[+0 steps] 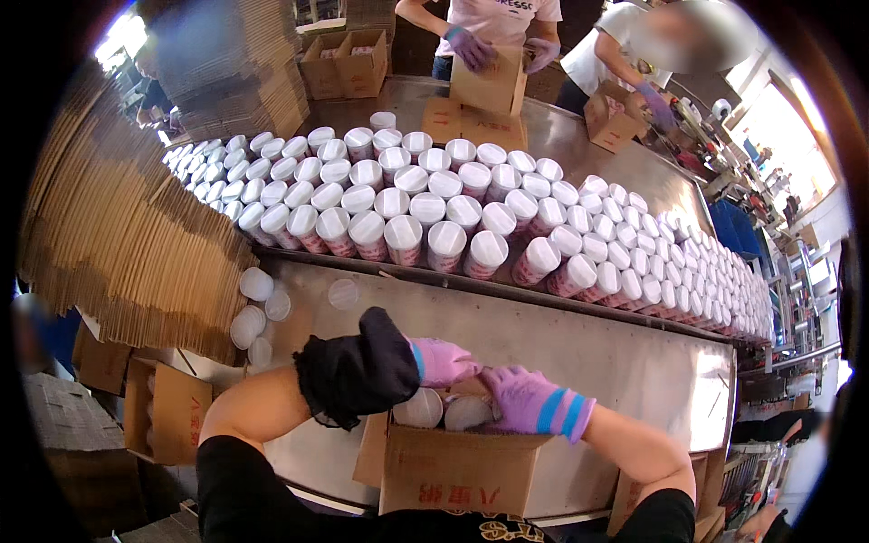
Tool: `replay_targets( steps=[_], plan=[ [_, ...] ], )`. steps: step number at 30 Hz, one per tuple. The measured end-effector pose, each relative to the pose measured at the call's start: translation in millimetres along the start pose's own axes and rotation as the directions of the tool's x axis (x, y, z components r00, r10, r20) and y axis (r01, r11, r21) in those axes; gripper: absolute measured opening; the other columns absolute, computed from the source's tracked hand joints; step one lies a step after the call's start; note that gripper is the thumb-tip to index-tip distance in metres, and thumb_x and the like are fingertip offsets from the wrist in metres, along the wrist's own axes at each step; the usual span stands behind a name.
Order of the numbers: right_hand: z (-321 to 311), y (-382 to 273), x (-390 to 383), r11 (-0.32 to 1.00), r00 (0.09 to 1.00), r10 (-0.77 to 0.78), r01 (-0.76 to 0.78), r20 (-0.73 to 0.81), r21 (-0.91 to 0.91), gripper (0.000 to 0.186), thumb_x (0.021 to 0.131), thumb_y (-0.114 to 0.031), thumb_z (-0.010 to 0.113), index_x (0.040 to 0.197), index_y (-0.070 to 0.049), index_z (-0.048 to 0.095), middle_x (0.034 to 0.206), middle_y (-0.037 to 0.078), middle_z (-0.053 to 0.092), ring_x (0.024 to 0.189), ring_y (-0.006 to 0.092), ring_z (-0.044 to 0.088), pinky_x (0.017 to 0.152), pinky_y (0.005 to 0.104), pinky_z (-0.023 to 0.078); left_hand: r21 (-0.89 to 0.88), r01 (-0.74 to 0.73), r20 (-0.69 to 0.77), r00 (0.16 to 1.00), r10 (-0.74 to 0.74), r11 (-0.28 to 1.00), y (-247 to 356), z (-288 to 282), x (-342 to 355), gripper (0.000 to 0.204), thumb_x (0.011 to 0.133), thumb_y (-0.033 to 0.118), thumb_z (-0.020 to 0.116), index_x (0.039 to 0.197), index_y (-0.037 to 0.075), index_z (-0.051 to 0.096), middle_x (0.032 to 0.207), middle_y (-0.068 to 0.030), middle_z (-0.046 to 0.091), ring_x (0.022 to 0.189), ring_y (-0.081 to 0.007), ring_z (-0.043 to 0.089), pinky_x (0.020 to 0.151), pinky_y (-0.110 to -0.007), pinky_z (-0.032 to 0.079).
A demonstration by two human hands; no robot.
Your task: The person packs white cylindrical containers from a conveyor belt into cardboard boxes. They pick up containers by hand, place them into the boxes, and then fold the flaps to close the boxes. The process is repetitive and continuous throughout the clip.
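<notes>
Right at the near edge of the metal table point(625, 380), up against the person's body, sits an open box point(457, 466) with white-topped cans point(418, 409) in it. Both hands are at its far side, in purple gloves with blue cuffs. Left hand point(441, 362) comes in over the far rim, fingers bent, with a puffy black sleeve point(358, 366) behind it. Right hand point(534, 403) lies across the right side of the opening, fingertips close to the left's. Honestly can't tell if either is gripping anything, fingertips are too bunched up.

Off to the left there's a little scatter of round lids point(256, 284), next to a big fanned pile of flat cardboard point(118, 235). Past a dark rail point(507, 291), tons of capped cans stand in packed rows point(428, 208). Beyond those, two gloved co-workers: one has both hands on an upright carton point(489, 81), the other is at a smaller carton point(611, 116) on the right.
</notes>
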State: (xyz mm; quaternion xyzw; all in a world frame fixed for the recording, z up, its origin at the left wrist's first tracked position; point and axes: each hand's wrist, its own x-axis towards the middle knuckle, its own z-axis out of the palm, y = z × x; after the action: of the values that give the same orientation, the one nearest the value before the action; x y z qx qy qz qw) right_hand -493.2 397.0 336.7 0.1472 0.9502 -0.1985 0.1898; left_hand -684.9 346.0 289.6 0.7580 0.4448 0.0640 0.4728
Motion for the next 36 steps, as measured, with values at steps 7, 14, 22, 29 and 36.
replay_targets(
  steps=[7,14,22,29,36],
  plan=[
    [4.1,-6.5,-4.9,0.957,0.812,-0.202,0.044,0.548,0.288,0.047,0.087,-0.043,0.041,0.110,-0.003,0.052,0.104,0.021,0.057,0.097,0.0335,0.054,0.086,0.0409,0.040,-0.005,0.230,0.295,0.930,-0.218,0.973,65.9,15.4,-6.1,0.036,0.080,0.034,0.045,0.104,0.009,0.054,0.094,-0.0146,0.059,0.087,-0.0299,0.057,0.077,-0.039,0.044],
    [-60.1,53.2,39.2,0.942,0.999,0.034,-0.024,0.025,-0.334,0.040,0.075,-0.038,0.056,0.101,-0.007,0.057,0.101,0.014,0.057,0.095,0.0258,0.054,0.082,0.0389,0.042,0.612,0.335,-0.272,0.940,-0.207,0.717,21.1,-12.5,30.2,0.042,0.067,0.034,0.059,0.097,0.005,0.054,0.084,-0.0139,0.057,0.081,-0.0320,0.056,0.078,-0.040,0.044],
    [-49.4,121.9,112.4,0.874,0.872,0.008,-0.244,-0.490,-0.420,0.098,0.057,-0.063,0.064,0.131,-0.008,0.032,0.084,0.005,0.058,0.082,0.0215,0.055,0.073,0.0374,0.038,0.527,0.634,-0.812,0.571,0.117,0.566,-68.9,-82.0,63.8,0.076,0.060,0.027,0.068,0.125,0.003,0.036,0.128,-0.0168,0.037,0.122,-0.0350,0.030,0.104,-0.046,0.021],
    [-42.9,106.1,109.7,0.872,0.731,-0.151,-0.218,-0.665,-0.438,0.073,0.061,-0.059,0.062,0.115,-0.012,0.048,0.087,0.003,0.057,0.079,0.0180,0.052,0.072,0.0364,0.036,0.678,0.421,-0.711,0.582,0.394,0.603,-35.5,-22.2,29.9,0.044,0.073,0.011,0.052,0.116,0.005,0.048,0.112,-0.0141,0.047,0.106,-0.0307,0.042,0.093,-0.044,0.036],
    [-8.1,5.8,8.9,0.979,0.942,-0.050,-0.019,-0.331,-0.203,0.070,0.064,-0.051,0.063,0.118,-0.009,0.048,0.091,0.008,0.058,0.085,0.0244,0.054,0.078,0.0397,0.040,0.178,0.314,-0.436,0.875,-0.211,0.933,46.9,22.5,-41.2,0.074,0.070,0.035,0.064,0.126,-0.004,0.035,0.112,-0.0204,0.047,0.103,-0.0329,0.047,0.085,-0.042,0.039]
  ],
)
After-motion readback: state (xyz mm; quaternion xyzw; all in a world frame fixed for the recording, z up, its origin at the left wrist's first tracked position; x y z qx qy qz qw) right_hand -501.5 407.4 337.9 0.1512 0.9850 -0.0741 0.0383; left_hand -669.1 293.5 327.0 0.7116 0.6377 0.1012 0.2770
